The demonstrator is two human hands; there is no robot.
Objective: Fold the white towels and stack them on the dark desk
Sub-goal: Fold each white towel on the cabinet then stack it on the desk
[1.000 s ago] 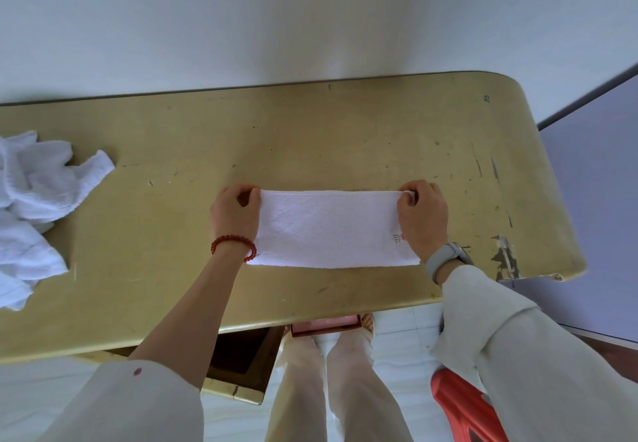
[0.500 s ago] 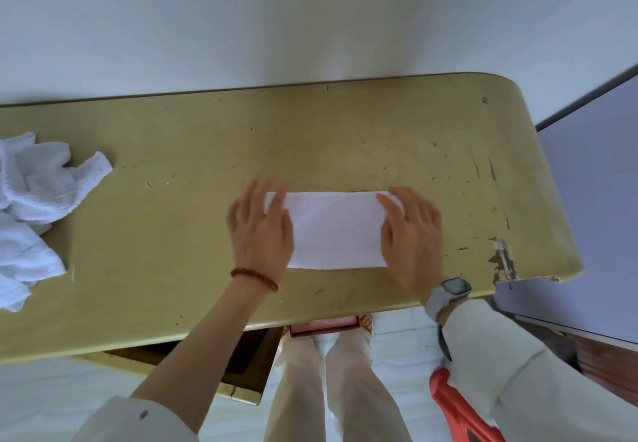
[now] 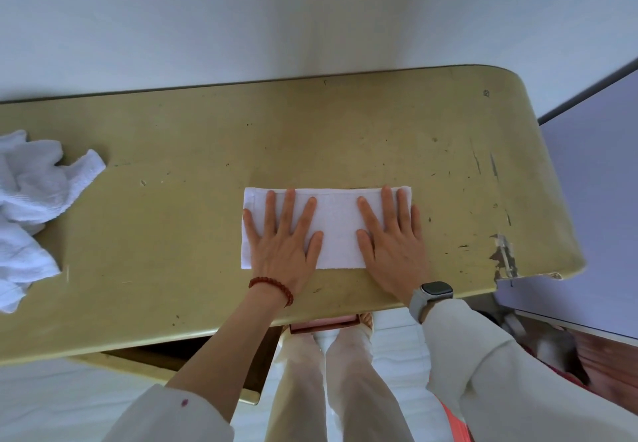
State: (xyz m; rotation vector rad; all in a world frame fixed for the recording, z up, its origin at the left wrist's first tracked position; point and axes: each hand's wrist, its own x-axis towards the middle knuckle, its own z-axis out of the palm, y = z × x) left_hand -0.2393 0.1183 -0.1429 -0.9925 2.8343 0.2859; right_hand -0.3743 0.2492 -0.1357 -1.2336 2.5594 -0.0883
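Note:
A folded white towel lies as a flat strip on the yellowish desk, near its front edge. My left hand presses flat on the towel's left half, fingers straight and spread. On the right half, my right hand presses down the same way. A heap of crumpled white towels sits at the desk's left end, apart from both hands.
The desk's right end is rounded, with chipped paint at its front corner. A wall runs along the back edge. An open drawer juts out below the front edge, left of my legs. A red object is on the floor at right.
My hands let go of the towel's ends and moved inward. They now lie flat on it with the fingers spread.

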